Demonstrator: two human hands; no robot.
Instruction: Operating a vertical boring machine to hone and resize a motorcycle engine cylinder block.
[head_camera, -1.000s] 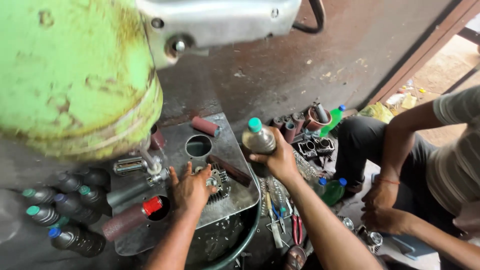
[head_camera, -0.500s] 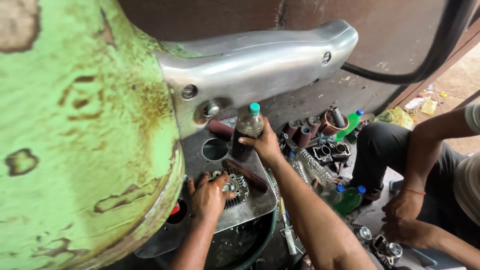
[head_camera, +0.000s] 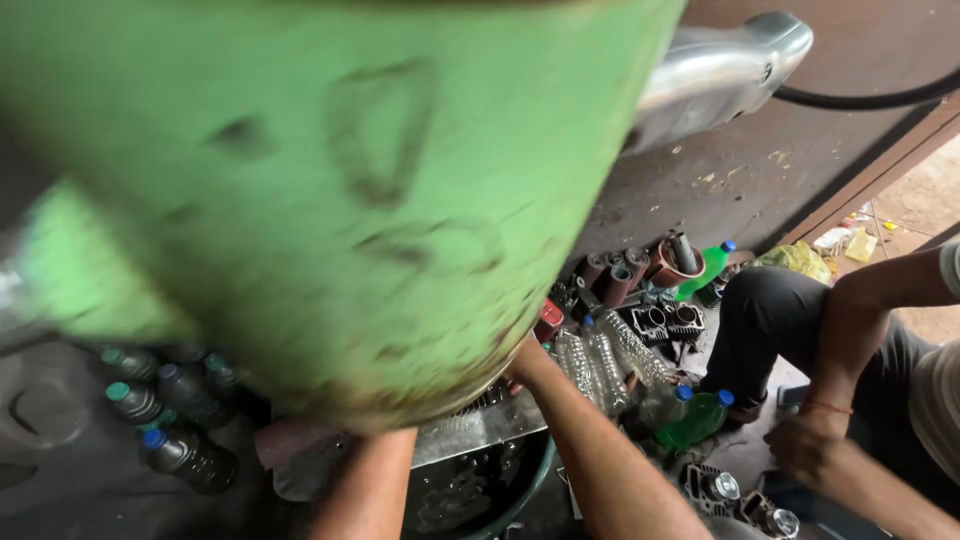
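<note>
Green, chipped and blurred, a large curved painted metal body (head_camera: 330, 190) fills most of the head view and hides both of the person's hands. Only the 2 bare forearms show beneath it: the left forearm (head_camera: 365, 485) rises from the bottom edge and vanishes under the green rim, and the right forearm (head_camera: 600, 460) runs up from the lower right to the same rim near the middle. Whether either hand is clenched, released or grasping anything cannot be told, since both are covered.

Just below the rim, between the forearms, lies a wet metal tray (head_camera: 470, 430) resting over a dark green basin (head_camera: 500, 495) with liquid in it. Left of the left forearm stand several dark bottles with green and blue caps (head_camera: 165, 420) on the floor. Right of the right forearm lie clear, empty plastic bottles (head_camera: 600, 365), and beyond them 2 green bottles with blue caps (head_camera: 700, 415). Farther back sit rusty brown cylindrical parts (head_camera: 625, 275) and 2 ribbed engine cylinder blocks (head_camera: 665, 320).

A polished metal cover (head_camera: 725, 70) juts out from behind the green body at the upper right. Another person in dark trousers (head_camera: 775, 325) sits at the right edge, one hand (head_camera: 800, 450) hanging low near the floor.
</note>
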